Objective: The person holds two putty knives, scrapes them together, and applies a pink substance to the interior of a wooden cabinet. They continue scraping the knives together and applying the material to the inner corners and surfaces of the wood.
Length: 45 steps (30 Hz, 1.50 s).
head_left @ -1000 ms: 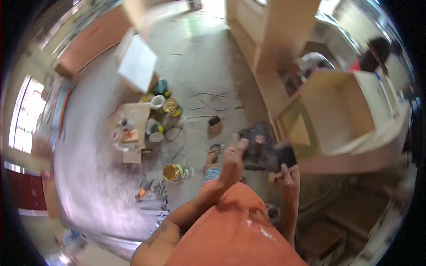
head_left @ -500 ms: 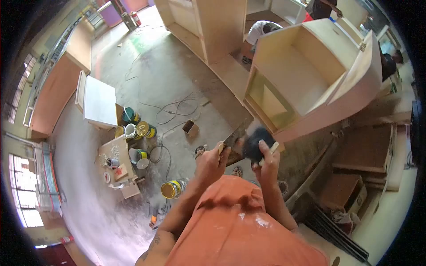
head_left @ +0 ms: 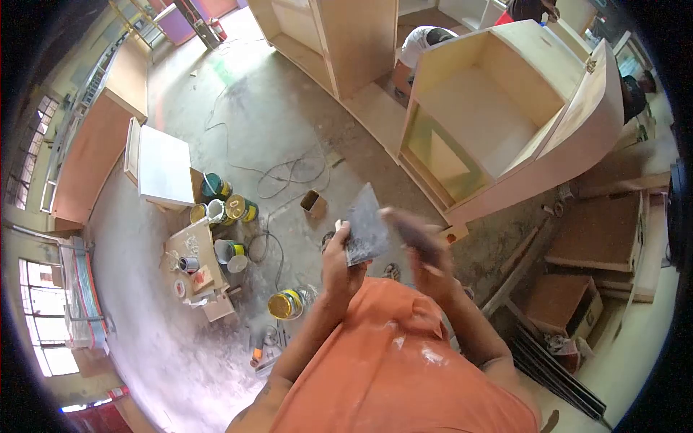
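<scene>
In my left hand (head_left: 342,263) is a broad putty knife, its grey, smeared flat blade (head_left: 367,229) tilted upward. The thumb lies along the blade's left edge, with the fingers closed behind it. My right hand (head_left: 434,276) grips a dark, flat, blade-like tool (head_left: 415,234), smeared by motion; its exact kind is hard to make out. This tool is just right of the putty knife, with a small gap between them. Both hands are in front of my orange shirt (head_left: 390,346), above the floor.
An open wooden cabinet (head_left: 498,108) lies ahead to the right, with a crouching person (head_left: 422,50) behind it. Paint cans (head_left: 242,208), a cluttered board (head_left: 193,252), a small open box (head_left: 313,203) and cables (head_left: 289,169) are on the floor. Another yellow-topped can (head_left: 286,305) stands near my left forearm.
My left hand has turned the putty knife so that its flat face shows. The dark tool in my right hand has turned and blurred. My view has shifted slightly.
</scene>
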Motion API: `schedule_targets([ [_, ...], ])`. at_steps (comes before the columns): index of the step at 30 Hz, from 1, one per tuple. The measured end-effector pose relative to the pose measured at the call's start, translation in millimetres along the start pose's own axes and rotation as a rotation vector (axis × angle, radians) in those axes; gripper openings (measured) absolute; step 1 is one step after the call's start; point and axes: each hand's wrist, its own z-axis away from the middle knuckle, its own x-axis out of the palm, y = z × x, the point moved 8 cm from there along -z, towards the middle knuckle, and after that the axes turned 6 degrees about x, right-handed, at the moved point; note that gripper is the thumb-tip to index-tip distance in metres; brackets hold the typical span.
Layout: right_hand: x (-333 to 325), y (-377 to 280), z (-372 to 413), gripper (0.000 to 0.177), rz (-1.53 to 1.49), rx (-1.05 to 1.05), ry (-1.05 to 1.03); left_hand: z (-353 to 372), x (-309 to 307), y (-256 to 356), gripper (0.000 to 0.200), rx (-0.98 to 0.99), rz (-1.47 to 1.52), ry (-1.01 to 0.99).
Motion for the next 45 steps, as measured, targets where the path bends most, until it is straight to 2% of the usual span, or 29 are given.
schedule_targets([
  [1, 5.4, 14.7, 9.2, 0.03, 0.002, 0.005, 0.002, 3.3, 14.3, 0.7, 0.021, 0.025, -0.009, -0.048],
  [3, 63.1, 78.1, 61.5, 0.029, 0.522, 0.443, -0.84, 12.8, 29.2, 4.6, 0.024, 0.105, -0.172, -0.165],
  [4, 65.0, 74.2, 68.9, 0.029, 0.521, 0.447, -0.828, 14.4, 29.1, 5.8, 0.024, 0.1, -0.181, -0.174],
  [6, 38.5, 69.3, 61.0, 0.027, 0.217, 0.643, -0.429, 11.5, 25.4, 4.4, 0.022, 0.116, -0.123, -0.086],
  [7, 26.0, 60.2, 54.3, 0.025, 0.234, 0.539, -0.255, 12.4, 24.5, 6.0, 0.019, 0.094, -0.159, -0.133],
  [8, 26.4, 54.6, 54.5, 0.025, 0.229, 0.547, -0.259, 11.6, 17.5, 4.9, 0.019, 0.09, -0.161, -0.123],
  [10, -17.3, 28.2, 43.8, 0.028, -0.015, 0.372, 0.311, -0.2, 0.9, -6.1, 0.019, -0.014, -0.105, -0.043],
  [12, -18.1, 24.7, 45.5, 0.037, 0.055, 0.246, 0.338, -2.0, -0.6, -17.2, 0.019, -0.048, -0.066, -0.013],
  [14, 2.1, 5.1, 28.8, 0.039, 0.286, 0.035, 0.163, 4.2, 10.2, -24.9, 0.019, -0.034, -0.081, -0.059],
  [15, 15.1, 38.1, 32.1, 0.038, 0.315, 0.231, -0.021, 3.0, 6.0, -27.0, 0.019, -0.047, -0.088, -0.069],
  [19, 15.1, 108.3, 70.0, 0.026, 0.374, 0.467, -0.211, 1.5, 11.6, -16.5, 0.018, -0.031, -0.161, -0.125],
  [21, 4.6, 129.0, 108.4, 0.017, -0.148, 1.034, -0.139, 6.2, 6.4, -15.2, 0.017, -0.003, -0.186, -0.1],
  [22, 8.8, 129.1, 114.6, 0.017, -0.151, 1.039, -0.149, -3.3, -5.6, -19.1, 0.018, -0.025, -0.184, -0.028],
  [24, -15.2, 139.4, 121.1, 0.015, -0.664, 0.987, 0.472, -22.8, -23.7, -27.3, 0.018, -0.042, -0.175, 0.036],
  [25, -16.4, 110.9, 109.0, 0.017, -0.946, 1.082, 0.598, -29.8, -31.6, -33.7, 0.018, -0.101, -0.11, 0.055],
  [26, -18.2, 110.6, 111.4, 0.017, -0.944, 1.082, 0.602, -34.1, -38.8, -40.8, 0.017, -0.163, -0.048, 0.074],
  [29, 23.9, 70.5, 105.3, 0.034, -1.864, 0.908, 0.013, -18.1, -3.8, -39.4, 0.017, -0.09, -0.113, -0.056],
  [30, 31.7, 80.4, 104.4, 0.034, -1.865, 0.9, 0.035, -8.4, 6.0, -43.2, 0.017, -0.106, -0.123, -0.062],
  [32, 61.7, 123.6, 100.2, 0.034, -1.843, 1.16, 0.249, 7.7, 33.6, -37.0, 0.024, 0.08, -0.311, -0.239],
  [33, 60.6, 125.3, 86.9, 0.034, -1.841, 1.152, 0.269, 7.0, 28.1, -45.2, 0.028, 0.044, -0.327, -0.271],
  [34, 30.0, 144.8, 84.6, 0.034, -1.221, 1.16, 0.521, 12.6, 32.0, -45.1, 0.028, 0.03, -0.329, -0.28],
  [35, -9.6, 145.4, 85.2, 0.034, -0.593, 1.099, 0.712, 18.6, 37.2, -43.0, 0.026, 0.026, -0.308, -0.269],
  [36, -13.9, 146.2, 88.7, 0.034, -0.594, 1.094, 0.732, 20.9, 44.9, -38.9, 0.025, 0.022, -0.293, -0.261],
  [39, -44.2, 112.1, 96.3, 0.026, -0.394, 0.742, 0.945, 24.1, 55.9, -31.1, 0.023, 0.087, -0.178, -0.185],
  [40, -39.8, 106.3, 96.9, 0.026, -0.4, 0.752, 0.942, 20.8, 46.8, -30.4, 0.023, 0.087, -0.184, -0.175],
  [42, -40.5, 37.6, 66.1, 0.024, 0.187, 0.054, 0.744, 5.5, 32.4, -34.7, 0.02, 0.051, -0.201, -0.177],
  [43, -28.3, 34.4, 56.4, 0.02, 0.332, 0.105, 0.504, 3.4, 31.1, -36.2, 0.02, 0.051, -0.199, -0.177],
  [44, -33.0, 45.7, 65.2, 0.02, 0.332, 0.105, 0.505, 1.1, 29.6, -39.0, 0.018, 0.06, -0.226, -0.159],
  [45, -20.8, 83.4, 72.3, 0.018, 0.302, 0.302, 0.249, 0.6, 28.8, -39.5, 0.017, 0.069, -0.254, -0.142],
])
